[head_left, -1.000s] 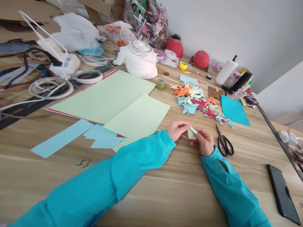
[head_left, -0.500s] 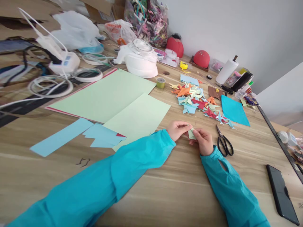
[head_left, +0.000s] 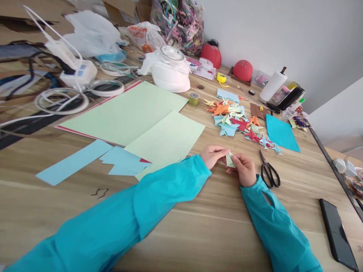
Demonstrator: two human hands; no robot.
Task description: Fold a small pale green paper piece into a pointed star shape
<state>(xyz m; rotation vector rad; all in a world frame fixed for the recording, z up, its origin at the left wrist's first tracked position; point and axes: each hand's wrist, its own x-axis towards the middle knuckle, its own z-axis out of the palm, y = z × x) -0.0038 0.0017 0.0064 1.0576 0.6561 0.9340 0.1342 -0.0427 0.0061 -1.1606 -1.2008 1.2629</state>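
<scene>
Chg. since 1 s ago: slight only; less of the folded green paper [head_left: 230, 161] shows btwn the fingers, hands approx. same pos. Via head cam I note L hand [head_left: 214, 156] and R hand [head_left: 244, 169] both pinched on it, just right of ctr. of frame. Scissors [head_left: 266, 164] lie near R hand, lower right. Pile of folded paper pcs. [head_left: 239, 124]: upper right. Green sheet [head_left: 167, 138]: left of ctr.

Green paper [head_left: 229, 161] partly behind fingers [head_left: 221, 154]
</scene>
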